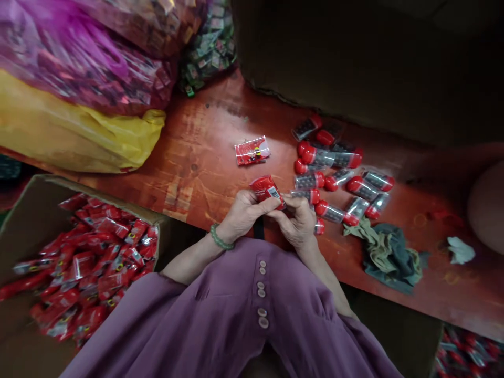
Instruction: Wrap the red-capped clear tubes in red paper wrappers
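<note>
From the head camera, looking down over a purple garment (236, 320), both hands meet at the near edge of the red table (197, 157). The left hand (242, 215), with a green bead bracelet (220, 239) at its wrist, and the right hand (297, 223) are both closed on one small red packet (265, 189), fingertips pinching it from either side, so neither hand is free. The packet sits up between them, just above the table edge, its long axis slanting from upper left down to lower right, the barcode end turned toward the right hand. I judge this as the handling step on a single packet, perhaps folding or rolling it tight; what it calls for next is a firm pinch and a tidy turn of the fingers, though the exact work is hidden behind the knuckles. Just beyond the hands a second red packet (252, 151) lies flat on the table, well apart from them, its long side running nearly left to right. To the right lies a scatter of clear tubes with red caps (334, 173), most lying on their sides, the nearest ones just beside the right hand. A crumpled cloth (388, 252) lies further right. At lower left, an open cardboard box (23, 210) is heaped with more red packets (86, 268), and a yellow bag (79, 131) rests behind it.
</note>
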Demonstrator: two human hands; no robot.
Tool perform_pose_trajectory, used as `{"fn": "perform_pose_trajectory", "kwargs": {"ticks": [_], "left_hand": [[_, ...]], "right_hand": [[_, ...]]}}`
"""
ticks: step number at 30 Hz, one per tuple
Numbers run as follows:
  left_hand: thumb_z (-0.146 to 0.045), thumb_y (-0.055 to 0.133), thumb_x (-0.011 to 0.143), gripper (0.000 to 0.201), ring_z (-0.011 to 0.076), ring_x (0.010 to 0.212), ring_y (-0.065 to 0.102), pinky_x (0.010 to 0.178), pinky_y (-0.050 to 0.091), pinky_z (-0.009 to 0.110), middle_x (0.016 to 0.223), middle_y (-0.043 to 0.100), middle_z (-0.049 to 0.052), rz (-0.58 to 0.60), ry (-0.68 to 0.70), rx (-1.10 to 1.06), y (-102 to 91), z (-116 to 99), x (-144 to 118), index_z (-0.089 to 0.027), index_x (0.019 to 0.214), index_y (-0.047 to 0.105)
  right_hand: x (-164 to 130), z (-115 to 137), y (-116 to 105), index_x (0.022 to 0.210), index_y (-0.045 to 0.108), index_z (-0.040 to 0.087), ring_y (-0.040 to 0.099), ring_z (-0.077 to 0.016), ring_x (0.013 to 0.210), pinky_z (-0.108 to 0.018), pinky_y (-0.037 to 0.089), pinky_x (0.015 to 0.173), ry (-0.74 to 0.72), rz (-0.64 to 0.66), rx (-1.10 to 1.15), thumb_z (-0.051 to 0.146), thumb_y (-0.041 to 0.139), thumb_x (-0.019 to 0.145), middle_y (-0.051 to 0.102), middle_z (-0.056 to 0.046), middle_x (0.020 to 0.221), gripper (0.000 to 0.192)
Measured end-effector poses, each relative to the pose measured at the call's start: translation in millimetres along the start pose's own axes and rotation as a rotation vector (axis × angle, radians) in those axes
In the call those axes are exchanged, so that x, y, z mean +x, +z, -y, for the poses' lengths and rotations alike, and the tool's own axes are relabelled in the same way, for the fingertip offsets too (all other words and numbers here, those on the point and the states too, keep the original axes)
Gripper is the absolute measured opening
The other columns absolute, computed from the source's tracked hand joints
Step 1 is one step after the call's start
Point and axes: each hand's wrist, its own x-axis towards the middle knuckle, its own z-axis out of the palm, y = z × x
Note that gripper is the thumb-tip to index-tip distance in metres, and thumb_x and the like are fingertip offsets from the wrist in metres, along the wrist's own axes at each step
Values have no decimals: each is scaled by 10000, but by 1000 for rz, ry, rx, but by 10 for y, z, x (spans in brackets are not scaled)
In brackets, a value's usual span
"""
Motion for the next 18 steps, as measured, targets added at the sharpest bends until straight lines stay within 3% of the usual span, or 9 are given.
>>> {"fn": "perform_pose_trajectory", "kwargs": {"ticks": [5, 10, 14, 18], "left_hand": [[-391, 827, 701, 278, 109, 681, 607, 697, 517, 234, 750, 708, 11, -33, -25, 113, -12, -125, -118, -134, 769, 746], [-402, 794, 701, 293, 104, 647, 572, 664, 499, 236, 709, 677, 8, -79, -47, 216, 2, -184, -194, -121, 748, 727], [-403, 778, 737, 283, 118, 638, 579, 668, 510, 252, 694, 686, 12, -148, -18, 310, -161, -238, -375, -124, 737, 735], [-299, 808, 757, 146, 174, 759, 668, 747, 558, 284, 784, 743, 0, -339, 117, 409, -403, -443, -872, -208, 869, 786]], "right_hand": [[76, 29, -42, 1016, 611, 210, 716, -136, 621, -225, 540, 580, -211, 43, -179, 323, 703, 912, 774, -26, 828, 179], [102, 49, -13, 950, 562, 195, 649, -114, 529, -222, 476, 545, -317, 73, -250, 357, 660, 944, 733, -6, 708, 190], [169, 163, 23, 895, 560, 185, 629, -126, 534, -243, 459, 560, -302, 253, -198, 428, 626, 953, 662, 8, 623, 258], [167, 328, -30, 987, 612, 171, 670, -166, 651, -282, 501, 626, -219, 384, -137, 510, 655, 904, 705, -33, 743, 352]]}}
